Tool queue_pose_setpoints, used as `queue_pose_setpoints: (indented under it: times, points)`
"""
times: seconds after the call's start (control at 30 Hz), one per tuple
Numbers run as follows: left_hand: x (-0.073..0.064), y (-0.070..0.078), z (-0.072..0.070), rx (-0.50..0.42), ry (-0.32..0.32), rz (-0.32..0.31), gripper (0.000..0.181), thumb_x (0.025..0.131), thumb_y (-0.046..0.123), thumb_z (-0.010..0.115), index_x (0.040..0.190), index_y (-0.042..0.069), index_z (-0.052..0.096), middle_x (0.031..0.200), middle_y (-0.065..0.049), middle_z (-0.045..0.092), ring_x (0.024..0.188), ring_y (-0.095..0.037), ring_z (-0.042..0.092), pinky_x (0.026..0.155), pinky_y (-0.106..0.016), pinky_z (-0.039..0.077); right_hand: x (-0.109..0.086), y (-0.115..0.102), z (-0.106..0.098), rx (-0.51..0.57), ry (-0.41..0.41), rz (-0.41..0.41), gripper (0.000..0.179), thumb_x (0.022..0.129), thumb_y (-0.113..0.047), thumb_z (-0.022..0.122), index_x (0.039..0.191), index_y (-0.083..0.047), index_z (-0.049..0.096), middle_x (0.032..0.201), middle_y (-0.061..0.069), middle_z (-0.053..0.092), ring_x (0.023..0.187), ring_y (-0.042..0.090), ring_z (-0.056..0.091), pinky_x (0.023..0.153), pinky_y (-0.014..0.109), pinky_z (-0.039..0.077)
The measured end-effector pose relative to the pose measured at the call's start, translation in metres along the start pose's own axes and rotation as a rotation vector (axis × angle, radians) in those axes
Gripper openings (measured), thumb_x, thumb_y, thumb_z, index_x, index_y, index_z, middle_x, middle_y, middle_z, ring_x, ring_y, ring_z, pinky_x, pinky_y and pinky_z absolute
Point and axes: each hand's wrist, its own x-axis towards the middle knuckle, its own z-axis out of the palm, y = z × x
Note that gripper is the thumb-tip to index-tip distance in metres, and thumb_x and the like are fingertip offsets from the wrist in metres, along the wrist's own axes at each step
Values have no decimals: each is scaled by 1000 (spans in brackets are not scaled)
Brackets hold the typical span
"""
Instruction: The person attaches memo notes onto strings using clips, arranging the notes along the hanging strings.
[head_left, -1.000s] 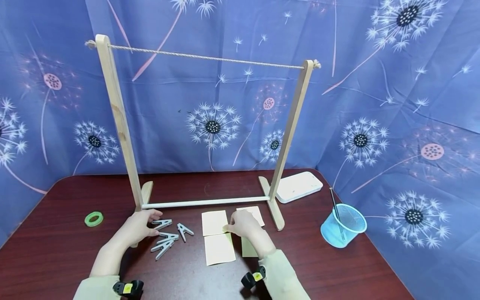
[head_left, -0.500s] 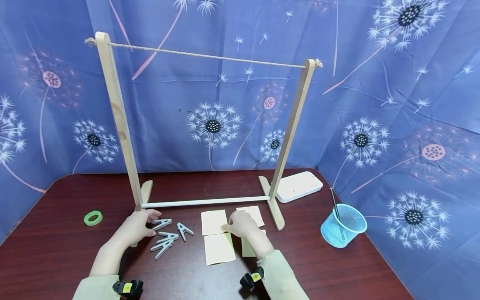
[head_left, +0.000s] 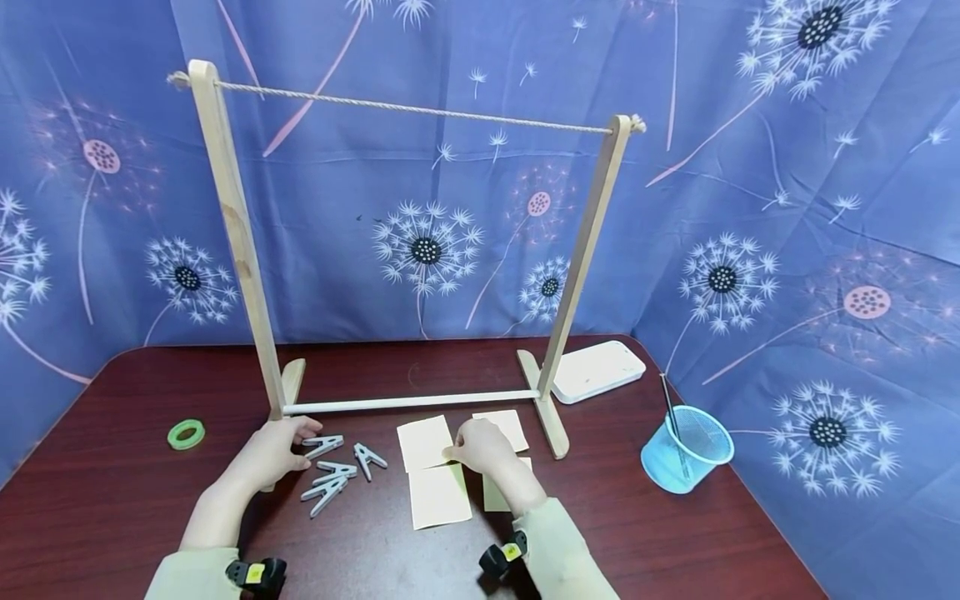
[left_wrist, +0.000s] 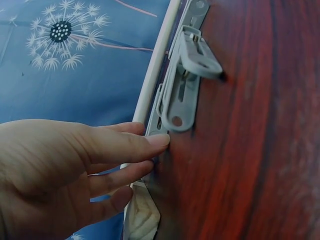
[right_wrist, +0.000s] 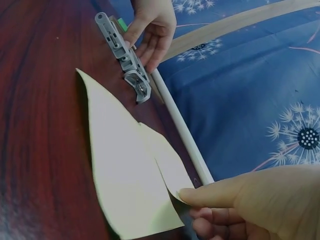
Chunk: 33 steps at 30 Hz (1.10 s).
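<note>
My right hand (head_left: 487, 450) pinches the near right corner of a pale yellow square of paper (head_left: 423, 442). In the right wrist view the thumb lies on top of that paper (right_wrist: 167, 155). A second square (head_left: 440, 497) lies just in front of it, and two more squares (head_left: 506, 427) are partly hidden by the hand. My left hand (head_left: 272, 454) is beside a grey clothespin (head_left: 325, 447), thumb and forefinger apart around its handle end. In the left wrist view the thumb tip is right at that clothespin. More grey clothespins (head_left: 370, 461) lie to its right and front.
A wooden frame (head_left: 243, 267) with a rope (head_left: 412, 108) across its top stands behind the hands. A green tape roll (head_left: 186, 434) lies at left. A white case (head_left: 596, 371) and a blue mesh cup (head_left: 678, 458) holding a thin dark stick are at right.
The held paper has turned slightly, its far left corner shifting left and away from the front square. The left hand has stayed in place by the clothespin.
</note>
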Motion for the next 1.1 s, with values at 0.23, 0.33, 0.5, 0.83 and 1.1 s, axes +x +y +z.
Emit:
queue_pose_setpoints:
  times: [0.23, 0.33, 0.5, 0.83, 1.1]
  points:
    - [0, -2, 0, 10, -3, -3, 43, 73, -4, 78, 113, -6, 64, 103, -19, 70, 98, -36, 64, 85, -51, 51, 5, 8, -3, 203, 21, -67, 22, 84, -18, 71, 66, -9, 63, 56, -8, 51, 50, 4, 40, 49, 19, 32]
    - [0, -2, 0, 11, -3, -1, 42, 73, -3, 78, 113, -6, 64, 103, -18, 70, 97, -35, 65, 84, -50, 51, 7, 10, -4, 300, 31, -94, 18, 84, -16, 69, 70, -6, 65, 56, -4, 57, 50, 3, 44, 50, 18, 33]
    - [-1, -1, -3, 4, 0, -3, 41, 75, -2, 78, 113, -5, 64, 103, -18, 70, 97, -35, 65, 84, -51, 51, 9, 13, -4, 325, 58, -133, 15, 83, -17, 67, 73, -8, 65, 60, -6, 57, 56, 2, 44, 55, 18, 36]
    - [-1, 3, -10, -9, 36, -3, 39, 78, 3, 76, 115, -5, 64, 105, -21, 70, 96, -35, 65, 83, -50, 51, 10, 13, -4, 544, 145, -173, 7, 86, -7, 66, 80, -3, 66, 72, 12, 70, 63, 9, 61, 61, 17, 43]
    - [-3, 10, -13, -38, 97, 9, 40, 81, 6, 73, 118, -5, 63, 105, -22, 68, 95, -36, 65, 80, -52, 51, 12, 15, -4, 640, 220, -141, 7, 86, -5, 65, 82, 0, 64, 75, 14, 70, 68, 8, 62, 64, 17, 47]
